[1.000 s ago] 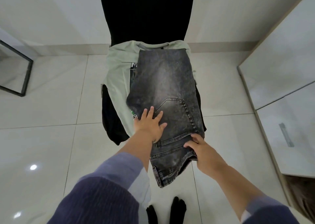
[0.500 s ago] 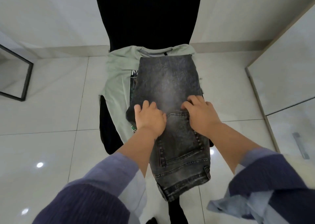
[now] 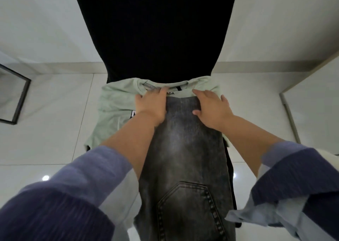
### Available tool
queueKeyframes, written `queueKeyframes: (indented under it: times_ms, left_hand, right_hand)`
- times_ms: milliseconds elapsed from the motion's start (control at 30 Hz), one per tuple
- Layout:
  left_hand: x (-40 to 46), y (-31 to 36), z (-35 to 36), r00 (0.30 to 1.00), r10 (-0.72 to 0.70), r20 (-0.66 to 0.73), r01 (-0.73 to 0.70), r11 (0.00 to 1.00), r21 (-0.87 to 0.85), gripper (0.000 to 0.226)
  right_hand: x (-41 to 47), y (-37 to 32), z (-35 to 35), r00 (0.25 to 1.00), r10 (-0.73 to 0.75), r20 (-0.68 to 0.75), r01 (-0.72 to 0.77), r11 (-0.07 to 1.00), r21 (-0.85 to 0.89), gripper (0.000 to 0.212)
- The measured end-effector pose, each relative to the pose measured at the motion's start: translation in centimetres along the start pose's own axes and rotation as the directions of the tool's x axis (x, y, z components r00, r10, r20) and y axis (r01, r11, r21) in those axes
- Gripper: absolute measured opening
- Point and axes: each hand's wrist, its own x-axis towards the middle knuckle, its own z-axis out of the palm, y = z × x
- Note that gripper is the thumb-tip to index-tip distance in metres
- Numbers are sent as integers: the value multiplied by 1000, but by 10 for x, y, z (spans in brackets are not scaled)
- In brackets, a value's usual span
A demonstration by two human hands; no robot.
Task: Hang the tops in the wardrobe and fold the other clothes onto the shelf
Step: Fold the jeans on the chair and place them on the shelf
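Both hands have slid up the faded grey-black denim jeans (image 3: pixel 185 158) since half a second ago, from the pocket area near the middle to the far end of the folded legs. The left hand (image 3: pixel 150 105) now lies at the far left corner of the denim, fingers bent at the edge, with the tips reaching onto the pale green cotton T-shirt (image 3: pixel 117 105) beneath; whether they are pinching the denim or only pressing it cannot be told. The right hand (image 3: pixel 211 106) rests at the far right corner, fingers loosely bent over the cloth, and its hold is just as unclear.

These jeans lie lengthwise on the T-shirt, which is spread over the seat of a black fabric chair (image 3: pixel 156 29); the waistband end hangs off the near edge toward the white tiled floor (image 3: pixel 45 130).

My judgement is that the next move is a fold of the far end back toward the waist. Risks: fingers that catch the green collar along with the denim would drag the T-shirt into the fold and crease a top meant for hanging. Heavy denim overhanging the seat could also pull the whole stack off onto the floor once the hands lift.
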Motion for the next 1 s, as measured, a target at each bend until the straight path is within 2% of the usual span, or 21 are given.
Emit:
queueKeyframes:
  times_ms: [67, 100, 233, 367, 500, 533, 633, 700, 867, 1000]
  left_hand:
    - [6, -6, 13, 995, -16, 103, 13, 999, 31, 70]
    - [7, -7, 19, 994, -21, 106, 16, 999, 50, 70]
    - [9, -5, 24, 1000, -18, 10, 17, 991, 135, 67]
    - [-10, -1, 19, 988, 60, -145, -31, 981, 194, 42]
    - [-36, -4, -5, 979, 89, -184, -57, 984, 168, 20]
    - [-43, -6, -15, 983, 81, -166, -54, 985, 162, 20]
    - [-72, -9, -47, 996, 54, -72, -45, 991, 123, 19]
    - [-96, -10, -73, 998, 57, 4, -57, 992, 115, 18]
    - [-168, -9, -144, 957, 123, 263, -126, 992, -7, 26]
    - [-218, -1, -192, 942, 184, 279, -176, 983, -55, 19]
  right_hand:
    - [7, 5, 10, 1000, 7, 23, -5, 996, -87, 73]
    - [9, 6, 16, 1000, 15, 13, -13, 994, -110, 74]
    - [17, -3, 30, 997, 5, -78, -22, 977, -210, 72]
    - [8, -13, 21, 986, -69, -154, 7, 928, -374, 56]
    - [-17, -16, -3, 986, -75, -149, 16, 931, -364, 23]
    - [-25, -16, -13, 989, -89, -121, 42, 937, -348, 21]
    - [-56, -19, -50, 989, -131, 72, 147, 935, -324, 38]
    - [-85, -23, -75, 981, -127, 147, 168, 937, -307, 45]
    - [-173, -46, -123, 945, -96, 314, 109, 994, -25, 44]
    - [-230, -65, -169, 941, -55, 335, 60, 998, -6, 44]
